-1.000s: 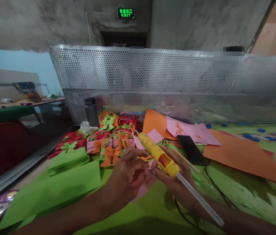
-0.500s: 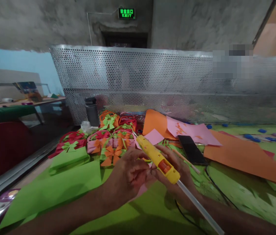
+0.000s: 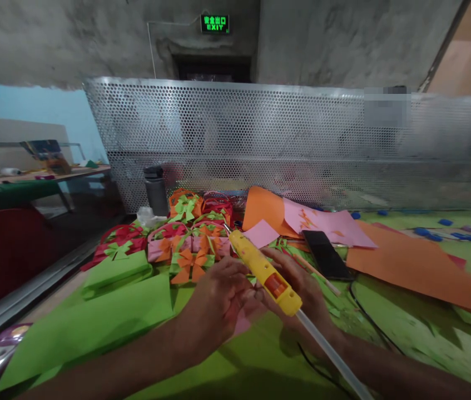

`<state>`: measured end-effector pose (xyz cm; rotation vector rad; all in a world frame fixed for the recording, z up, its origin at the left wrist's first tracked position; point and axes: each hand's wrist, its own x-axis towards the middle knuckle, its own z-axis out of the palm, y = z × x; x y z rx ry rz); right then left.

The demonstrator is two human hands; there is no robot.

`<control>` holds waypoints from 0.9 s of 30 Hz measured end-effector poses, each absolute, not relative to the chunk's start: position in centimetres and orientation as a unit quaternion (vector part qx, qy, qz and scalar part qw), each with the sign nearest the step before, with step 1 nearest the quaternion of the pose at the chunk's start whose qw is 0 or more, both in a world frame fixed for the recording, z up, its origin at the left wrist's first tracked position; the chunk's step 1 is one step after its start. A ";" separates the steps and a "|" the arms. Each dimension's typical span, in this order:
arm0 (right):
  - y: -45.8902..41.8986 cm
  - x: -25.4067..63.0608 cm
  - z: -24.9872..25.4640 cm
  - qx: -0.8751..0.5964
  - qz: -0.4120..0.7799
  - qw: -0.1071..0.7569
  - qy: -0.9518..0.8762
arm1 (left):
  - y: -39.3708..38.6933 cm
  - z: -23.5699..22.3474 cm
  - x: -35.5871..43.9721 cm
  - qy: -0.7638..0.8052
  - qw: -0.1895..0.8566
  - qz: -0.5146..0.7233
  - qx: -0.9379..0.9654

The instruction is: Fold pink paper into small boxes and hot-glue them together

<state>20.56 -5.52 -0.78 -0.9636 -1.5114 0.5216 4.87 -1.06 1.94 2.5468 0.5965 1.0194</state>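
Observation:
A yellow hot glue gun (image 3: 260, 266) with a long clear glue stick (image 3: 331, 350) at its rear slants across the middle, nozzle up and to the left. My right hand (image 3: 302, 283) is closed round it from beneath, and the gun hides part of the fingers. Just left of it, my left hand (image 3: 222, 300) is closed, with its fingertips pinching at a piece of pink paper (image 3: 243, 322). The fingertips of both hands meet over this paper, which they largely hide. Behind my hands stand small paper bags (image 3: 168, 247) with orange bows (image 3: 191, 265).
Green sheets (image 3: 93, 328) lie at left, with a dark bottle (image 3: 157, 191) behind. A black phone (image 3: 327, 255), orange sheets (image 3: 419, 266) and pink paper (image 3: 331, 225) lie at right. A cord (image 3: 372, 322) runs across the table. A perforated metal screen (image 3: 260, 133) stands behind.
The glue gun has shifted slightly left with my right hand. My hands stay close together, and less of the pink paper shows below my left fingers.

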 end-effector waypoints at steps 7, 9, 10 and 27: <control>-5.6 20.8 -0.4 -0.430 0.177 0.578 -0.670 | -1.4 1.9 4.7 0.238 0.173 0.356 0.887; -5.7 20.8 -0.1 -0.427 0.183 0.596 -0.654 | -1.3 2.0 4.6 0.244 0.174 0.360 0.884; -5.8 20.8 0.1 -0.426 0.188 0.604 -0.647 | -1.2 2.0 4.5 0.242 0.173 0.364 0.882; -5.7 21.1 -0.4 -0.449 0.176 0.573 -0.663 | -0.9 2.7 4.7 0.254 0.183 0.390 0.866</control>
